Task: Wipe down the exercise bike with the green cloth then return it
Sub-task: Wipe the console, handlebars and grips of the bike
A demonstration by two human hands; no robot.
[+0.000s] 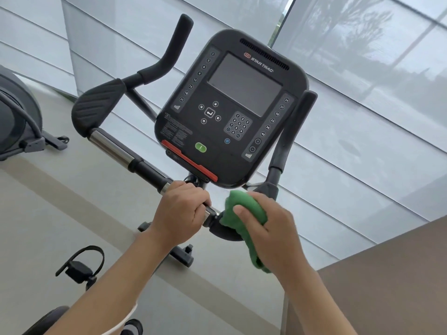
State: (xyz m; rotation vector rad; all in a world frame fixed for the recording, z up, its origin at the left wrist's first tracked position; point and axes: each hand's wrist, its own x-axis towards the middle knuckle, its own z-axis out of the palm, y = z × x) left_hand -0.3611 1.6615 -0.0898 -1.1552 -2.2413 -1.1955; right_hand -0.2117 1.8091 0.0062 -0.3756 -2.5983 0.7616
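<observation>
Green cloth (pixel 244 213); black console (pixel 232 107) with a red strip (pixel 188 160) and green button (pixel 200 147); chrome handlebar (pixel 111 147); diagonally ribbed black pad (pixel 99 102).

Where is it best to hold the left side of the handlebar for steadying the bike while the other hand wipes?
Judging from this view, take the straight bar section between the ribbed elbow pad and the console, from above. It is a round, even tube that fingers can wrap fully. The left hand already has its grip there, near the centre; the right hand presses the green cloth alongside.
</observation>
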